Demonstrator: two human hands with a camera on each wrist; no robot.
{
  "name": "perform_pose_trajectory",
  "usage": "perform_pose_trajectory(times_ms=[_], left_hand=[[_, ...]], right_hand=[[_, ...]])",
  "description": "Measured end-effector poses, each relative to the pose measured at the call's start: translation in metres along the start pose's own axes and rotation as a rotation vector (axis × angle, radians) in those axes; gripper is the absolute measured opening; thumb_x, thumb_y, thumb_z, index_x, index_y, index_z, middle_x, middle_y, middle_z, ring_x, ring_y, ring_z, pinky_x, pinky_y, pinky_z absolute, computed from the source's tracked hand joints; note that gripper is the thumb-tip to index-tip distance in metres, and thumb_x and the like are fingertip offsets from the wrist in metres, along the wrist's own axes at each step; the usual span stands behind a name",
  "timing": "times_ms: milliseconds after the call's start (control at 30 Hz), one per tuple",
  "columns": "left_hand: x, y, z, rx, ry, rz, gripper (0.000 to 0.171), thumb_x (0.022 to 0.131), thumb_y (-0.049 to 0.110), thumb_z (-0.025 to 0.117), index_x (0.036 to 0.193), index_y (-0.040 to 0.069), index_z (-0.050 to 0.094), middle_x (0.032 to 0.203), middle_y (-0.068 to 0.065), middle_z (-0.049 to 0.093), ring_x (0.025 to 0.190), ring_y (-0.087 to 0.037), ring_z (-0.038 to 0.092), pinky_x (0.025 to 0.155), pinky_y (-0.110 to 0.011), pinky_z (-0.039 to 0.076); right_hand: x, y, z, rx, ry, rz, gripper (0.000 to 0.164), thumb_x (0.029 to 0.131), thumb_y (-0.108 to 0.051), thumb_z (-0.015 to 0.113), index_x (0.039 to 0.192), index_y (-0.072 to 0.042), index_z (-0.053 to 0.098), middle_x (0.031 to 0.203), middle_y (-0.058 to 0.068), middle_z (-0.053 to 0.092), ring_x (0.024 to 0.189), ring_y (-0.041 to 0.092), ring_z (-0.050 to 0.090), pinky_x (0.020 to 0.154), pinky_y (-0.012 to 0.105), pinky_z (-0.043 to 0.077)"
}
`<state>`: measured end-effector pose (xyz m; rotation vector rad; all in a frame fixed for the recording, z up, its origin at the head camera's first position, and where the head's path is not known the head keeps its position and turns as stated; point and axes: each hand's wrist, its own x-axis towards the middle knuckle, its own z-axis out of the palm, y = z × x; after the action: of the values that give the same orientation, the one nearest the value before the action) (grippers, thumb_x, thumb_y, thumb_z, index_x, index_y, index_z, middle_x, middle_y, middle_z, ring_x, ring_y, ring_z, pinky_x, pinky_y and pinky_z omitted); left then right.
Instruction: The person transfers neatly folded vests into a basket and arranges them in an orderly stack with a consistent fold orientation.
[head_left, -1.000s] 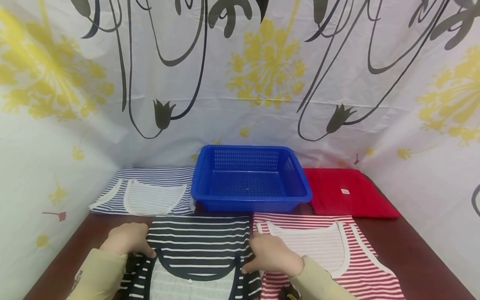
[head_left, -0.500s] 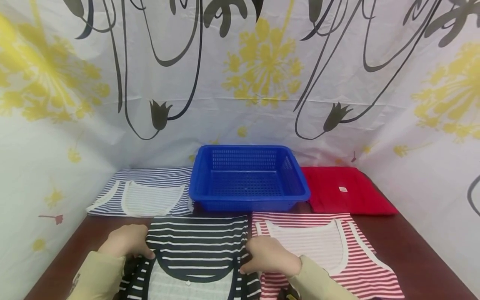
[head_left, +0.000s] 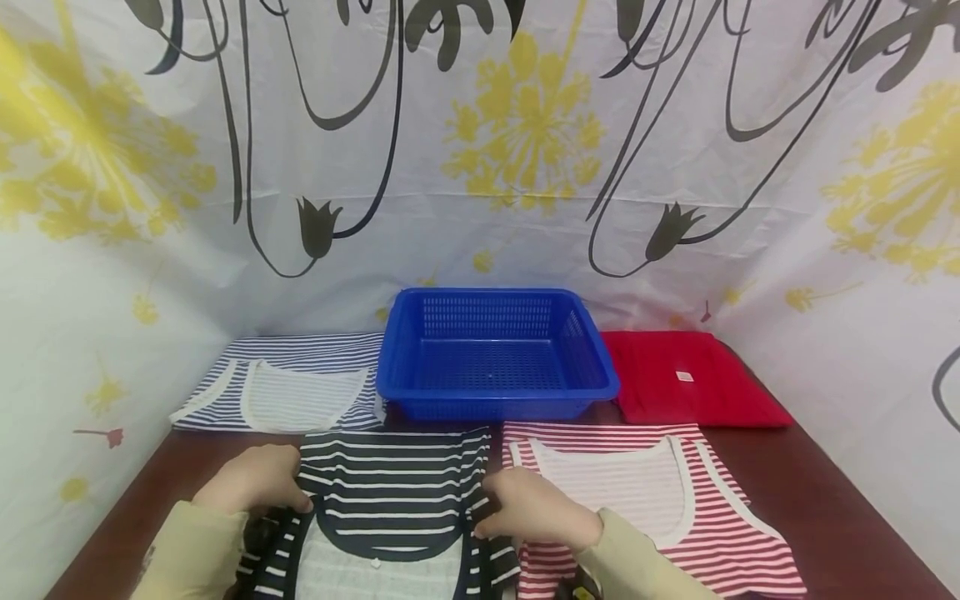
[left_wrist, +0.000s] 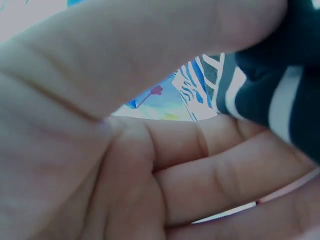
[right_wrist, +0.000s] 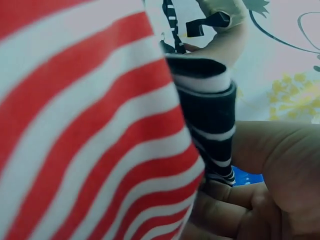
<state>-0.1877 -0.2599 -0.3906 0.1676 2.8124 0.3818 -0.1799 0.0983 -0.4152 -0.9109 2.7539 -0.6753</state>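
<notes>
- Left hand is pinching the left edge of the black-and-white striped shirt, thumb and curled fingers closing on cloth.
- Right hand is pinching the opposite edge likewise.
- Shirt is lying between both hands, in front of the blue basket.

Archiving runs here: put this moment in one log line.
left hand: grips black shirt; right hand: grips its opposite side; basket: farther back

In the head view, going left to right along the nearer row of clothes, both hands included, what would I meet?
Left hand, black-and-white striped shirt, right hand, red-and-white striped shirt.
</notes>
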Motion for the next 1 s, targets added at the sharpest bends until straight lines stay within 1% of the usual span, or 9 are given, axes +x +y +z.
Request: perform_pose_trajectory(times_ms=[100, 200, 333, 400, 533, 633, 700, 867, 1000], left_hand=[[0.000, -0.003, 0.000, -0.031, 0.002, 0.031, 0.033, 0.062, 0.029, 0.084, 0.067, 0.009, 0.058, 0.059, 0.000, 0.052, 0.052, -0.017, 0.048, 0.050, -0.032, 0.040], [-0.001, -0.005, -0.001, -0.072, -0.005, 0.044, 0.032, 0.062, 0.028, 0.083, 0.065, 0.009, 0.057, 0.058, 0.000, 0.051, 0.051, -0.017, 0.047, 0.046, -0.031, 0.043], [-0.001, -0.004, -0.003, -0.109, -0.034, 0.029, 0.031, 0.064, 0.026, 0.082, 0.065, 0.010, 0.055, 0.058, -0.002, 0.051, 0.047, -0.017, 0.049, 0.039, -0.033, 0.046], [-0.001, -0.003, -0.003, -0.113, -0.040, 0.035, 0.030, 0.064, 0.025, 0.081, 0.066, 0.010, 0.054, 0.059, -0.002, 0.051, 0.048, -0.017, 0.049, 0.040, -0.032, 0.045], [-0.001, -0.002, -0.004, -0.119, -0.033, 0.083, 0.029, 0.065, 0.021, 0.079, 0.067, 0.010, 0.053, 0.061, 0.000, 0.048, 0.053, -0.017, 0.047, 0.046, -0.031, 0.042], [-0.001, -0.004, -0.004, -0.138, -0.025, 0.115, 0.030, 0.064, 0.020, 0.079, 0.066, 0.011, 0.051, 0.060, 0.002, 0.045, 0.053, -0.015, 0.044, 0.048, -0.030, 0.039], [0.000, -0.006, -0.004, -0.152, -0.020, 0.143, 0.031, 0.064, 0.020, 0.079, 0.065, 0.012, 0.049, 0.058, 0.004, 0.042, 0.052, -0.014, 0.041, 0.048, -0.029, 0.037], [0.000, -0.011, -0.007, -0.187, -0.013, 0.242, 0.036, 0.065, 0.019, 0.077, 0.062, 0.017, 0.041, 0.054, 0.009, 0.033, 0.048, -0.009, 0.032, 0.045, -0.025, 0.031], [-0.002, -0.013, -0.011, -0.198, -0.020, 0.260, 0.039, 0.066, 0.019, 0.076, 0.062, 0.019, 0.038, 0.052, 0.011, 0.031, 0.046, -0.007, 0.030, 0.045, -0.024, 0.028]], right_hand=[[0.000, 0.000, -0.001, 0.017, -0.002, 0.009, 0.034, 0.066, -0.030, 0.082, 0.063, -0.021, 0.049, 0.057, -0.013, 0.043, 0.052, 0.004, 0.039, 0.049, 0.023, 0.037], [0.000, 0.000, -0.002, 0.051, -0.015, 0.028, 0.035, 0.065, -0.030, 0.082, 0.063, -0.019, 0.049, 0.057, -0.012, 0.041, 0.051, 0.004, 0.037, 0.046, 0.023, 0.036], [0.000, 0.000, -0.002, 0.080, -0.023, 0.053, 0.034, 0.066, -0.033, 0.082, 0.065, -0.018, 0.051, 0.058, -0.012, 0.043, 0.051, 0.005, 0.038, 0.046, 0.024, 0.036], [0.000, 0.000, -0.001, 0.073, -0.015, 0.055, 0.034, 0.067, -0.034, 0.082, 0.065, -0.018, 0.052, 0.058, -0.011, 0.044, 0.051, 0.005, 0.039, 0.047, 0.024, 0.037], [0.002, 0.001, 0.001, 0.060, 0.001, 0.050, 0.036, 0.067, -0.034, 0.081, 0.062, -0.019, 0.049, 0.056, -0.012, 0.043, 0.050, 0.005, 0.038, 0.046, 0.024, 0.037], [0.002, 0.001, 0.001, 0.060, 0.006, 0.047, 0.037, 0.067, -0.033, 0.081, 0.061, -0.019, 0.047, 0.056, -0.012, 0.041, 0.049, 0.005, 0.037, 0.045, 0.024, 0.036], [0.002, 0.001, 0.000, 0.055, 0.011, 0.045, 0.037, 0.068, -0.033, 0.081, 0.062, -0.019, 0.047, 0.056, -0.012, 0.041, 0.049, 0.005, 0.037, 0.045, 0.024, 0.036], [0.001, -0.002, -0.005, 0.039, 0.028, 0.038, 0.034, 0.069, -0.032, 0.079, 0.064, -0.019, 0.048, 0.056, -0.012, 0.040, 0.050, 0.005, 0.038, 0.045, 0.024, 0.035], [-0.002, -0.005, -0.010, 0.038, 0.030, 0.048, 0.034, 0.069, -0.032, 0.079, 0.065, -0.019, 0.048, 0.057, -0.012, 0.040, 0.050, 0.005, 0.037, 0.045, 0.025, 0.035]])
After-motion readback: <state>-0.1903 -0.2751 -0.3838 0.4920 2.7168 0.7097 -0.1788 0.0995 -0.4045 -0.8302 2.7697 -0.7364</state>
